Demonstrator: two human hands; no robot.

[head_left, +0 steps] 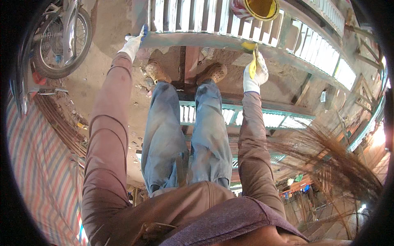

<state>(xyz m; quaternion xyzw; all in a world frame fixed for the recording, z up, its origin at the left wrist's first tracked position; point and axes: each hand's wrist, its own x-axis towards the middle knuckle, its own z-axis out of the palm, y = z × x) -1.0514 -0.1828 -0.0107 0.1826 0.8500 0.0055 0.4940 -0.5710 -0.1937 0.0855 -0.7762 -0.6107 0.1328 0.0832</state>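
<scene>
A long metal frame with white slats [186, 16] and a grey-green rail [193, 39] lies across the far side. My left hand [132, 44], in a white glove with blue on its fingers, grips the rail's left corner. My right hand [257, 73], in a white glove with yellow on the thumb side, is closed around a slim tool that looks like a paintbrush [256, 53]. Its tip meets the rail beside a yellow patch [248, 45]. Just beyond, an open round can [242, 9], yellow inside, rests on the slats.
A motorcycle wheel [61, 43] stands at the far left. Striped sheeting [39, 164] hangs at the near left. More slatted frames [287, 120] lie behind my legs and to the right. Brown bristly strands [332, 151] spread at right. My shoes [213, 73] stand on dirt ground.
</scene>
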